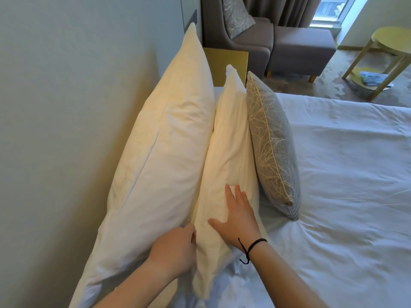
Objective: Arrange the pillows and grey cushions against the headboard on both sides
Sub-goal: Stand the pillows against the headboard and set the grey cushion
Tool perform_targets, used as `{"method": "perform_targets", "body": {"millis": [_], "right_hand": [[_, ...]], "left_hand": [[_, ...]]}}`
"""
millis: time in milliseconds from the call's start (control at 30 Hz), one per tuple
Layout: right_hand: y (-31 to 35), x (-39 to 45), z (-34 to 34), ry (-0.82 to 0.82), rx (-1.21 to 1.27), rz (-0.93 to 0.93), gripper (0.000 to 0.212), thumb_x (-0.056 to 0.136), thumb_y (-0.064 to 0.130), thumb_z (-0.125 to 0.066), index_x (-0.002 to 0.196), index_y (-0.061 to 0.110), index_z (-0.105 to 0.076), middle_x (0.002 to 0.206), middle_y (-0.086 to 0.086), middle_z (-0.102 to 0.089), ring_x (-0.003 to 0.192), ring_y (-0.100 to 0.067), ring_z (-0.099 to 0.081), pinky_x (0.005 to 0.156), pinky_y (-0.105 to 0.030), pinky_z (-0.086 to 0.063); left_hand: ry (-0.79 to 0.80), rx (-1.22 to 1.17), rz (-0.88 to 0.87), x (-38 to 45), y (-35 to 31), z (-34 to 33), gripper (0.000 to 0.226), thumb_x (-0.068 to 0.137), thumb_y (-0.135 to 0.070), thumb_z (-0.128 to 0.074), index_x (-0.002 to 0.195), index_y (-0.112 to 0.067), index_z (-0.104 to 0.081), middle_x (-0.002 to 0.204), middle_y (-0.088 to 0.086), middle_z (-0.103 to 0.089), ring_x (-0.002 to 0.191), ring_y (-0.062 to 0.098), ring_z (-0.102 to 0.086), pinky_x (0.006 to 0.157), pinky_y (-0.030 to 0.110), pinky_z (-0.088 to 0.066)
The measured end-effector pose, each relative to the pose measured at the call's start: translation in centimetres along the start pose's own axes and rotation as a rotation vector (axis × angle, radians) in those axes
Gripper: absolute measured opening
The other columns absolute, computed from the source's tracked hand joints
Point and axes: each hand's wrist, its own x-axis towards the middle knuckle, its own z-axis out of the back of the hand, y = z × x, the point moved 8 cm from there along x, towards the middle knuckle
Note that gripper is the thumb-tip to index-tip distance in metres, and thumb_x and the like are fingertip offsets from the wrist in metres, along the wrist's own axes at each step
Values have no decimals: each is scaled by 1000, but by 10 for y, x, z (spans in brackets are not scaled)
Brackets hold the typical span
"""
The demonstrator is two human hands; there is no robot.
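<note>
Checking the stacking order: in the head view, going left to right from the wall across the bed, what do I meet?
Headboard wall → large white pillow → smaller white pillow → grey cushion → white duvet.

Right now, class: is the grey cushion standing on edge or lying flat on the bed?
Standing on edge. The grey cushion leans against the smaller white pillow, its seam uppermost, only its lower edge on the bed sheet.

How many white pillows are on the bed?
2: a big pillow against the headboard, a smaller pillow in front of it, under both hands. Others may be out of view.
</note>
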Motion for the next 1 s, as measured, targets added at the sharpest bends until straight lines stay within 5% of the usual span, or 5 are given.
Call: {"method": "perform_targets", "body": {"millis": [133,233,433,700,1000], "right_hand": [[22,-17,84,-427,76,218,54,85,48,-61,134,29,-49,151,3,-40,137,-17,-36,109,-37,-34],[-1,-20,147,-756,-7,133,59,78,41,-68,132,24,-48,143,-5,-47,136,-23,-38,108,-47,-37],[-103,3,141,-371,168,-410,46,80,42,-69,115,21,-47,111,-8,-63,98,-31,-59,82,-45,-53],[-99,-8,167,-481,55,-300,29,85,31,-62,71,22,-39,68,-3,-56,66,-27,-53,56,-35,-44],[-58,-28,127,-360,21,-167,11,87,35,-55,86,28,-47,67,8,-56,63,-14,-54,59,-34,-49]], "left_hand": [[-58,-95,-31,29,-23,21,21,92,-36,-40,102,-28,-56,99,-2,-66,93,22,-62,78,36,-50],[-96,-222,-47,69,-39,38,27,95,-31,-45,119,-25,-56,115,2,-64,104,21,-60,91,35,-50],[-59,-268,-20,148,-66,61,41,95,-13,-44,136,-11,-41,129,15,-55,109,30,-55,80,29,-41],[-189,-321,73,206,-66,95,11,92,-17,-48,102,-22,-48,93,2,-58,78,20,-58,62,34,-49],[-251,-16,15,218,-70,105,15,96,-19,-39,90,-13,-51,91,6,-57,75,25,-56,65,38,-48]]}}
